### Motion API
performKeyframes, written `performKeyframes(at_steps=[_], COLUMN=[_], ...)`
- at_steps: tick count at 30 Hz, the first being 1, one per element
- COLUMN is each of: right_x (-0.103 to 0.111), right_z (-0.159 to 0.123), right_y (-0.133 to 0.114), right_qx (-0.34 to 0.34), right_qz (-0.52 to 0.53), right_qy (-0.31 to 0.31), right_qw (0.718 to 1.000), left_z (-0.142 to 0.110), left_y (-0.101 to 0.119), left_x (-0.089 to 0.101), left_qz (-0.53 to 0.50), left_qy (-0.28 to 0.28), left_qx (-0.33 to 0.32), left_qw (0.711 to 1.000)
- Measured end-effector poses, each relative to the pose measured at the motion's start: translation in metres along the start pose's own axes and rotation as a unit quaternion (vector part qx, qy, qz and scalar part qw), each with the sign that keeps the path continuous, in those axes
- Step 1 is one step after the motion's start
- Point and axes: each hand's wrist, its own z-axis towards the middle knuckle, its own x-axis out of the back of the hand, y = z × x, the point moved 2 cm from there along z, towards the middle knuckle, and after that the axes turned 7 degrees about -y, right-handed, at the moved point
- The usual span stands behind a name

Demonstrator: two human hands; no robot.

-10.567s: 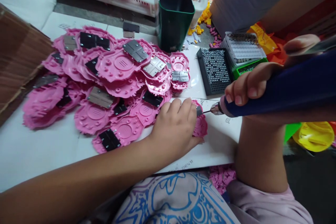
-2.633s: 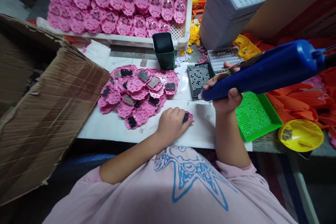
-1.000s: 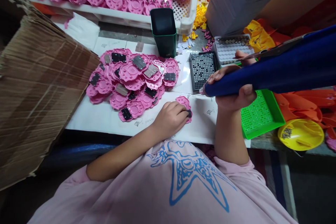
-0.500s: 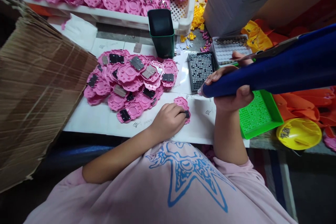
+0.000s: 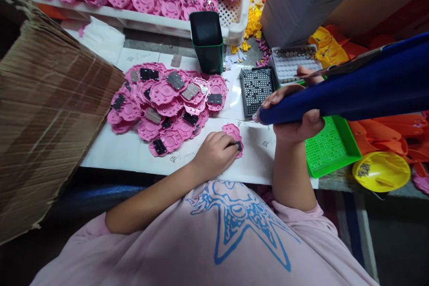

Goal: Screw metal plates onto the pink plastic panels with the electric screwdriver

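Observation:
My left hand rests on the white table surface, fingers closed over the lower part of a pink plastic casing with a black cover piece at its end. In my right hand is a blue electric screwdriver, gripped round its narrow front, with a metal lever along the top. Its tip points left, above the table and apart from the casing. Left of it lies a heap of similar pink casings, several with black or grey covers. A dark perforated tray of small screws sits just beyond the tip.
A white crate of pink parts stands at the back, with a dark green bin before it. Cardboard rises on the left. To the right are a green tray, a yellow bowl and orange parts.

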Motion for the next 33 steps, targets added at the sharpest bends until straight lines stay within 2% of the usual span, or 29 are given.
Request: performKeyframes(at_steps=[9,16,18,22,27,33], right_x=[0.003,0.007,0.006,0.002,-0.003,-0.007], right_z=[0.000,0.002,0.007,0.024,0.044,0.038], right_y=[0.004,-0.002,-0.009,-0.018,-0.008,0.009], right_qx=[0.008,0.027,0.039,0.064,0.020,-0.014], right_qz=[0.015,0.008,-0.003,-0.044,-0.064,-0.040], right_qy=[-0.026,-0.022,-0.005,0.074,0.165,0.165], right_qw=[1.000,0.999,0.999,0.994,0.984,0.985], left_z=[-0.003,0.004,0.009,0.019,0.029,0.037], left_y=[0.000,-0.008,-0.011,-0.021,-0.030,-0.039], left_x=[-0.002,-0.009,-0.009,-0.008,-0.009,-0.005], left_qz=[-0.002,0.014,0.025,0.043,0.050,0.047], left_qy=[0.014,0.022,0.018,0.004,0.005,0.028], left_qx=[0.030,-0.031,-0.053,-0.093,-0.106,-0.085], left_qw=[0.999,0.999,0.998,0.995,0.993,0.995])
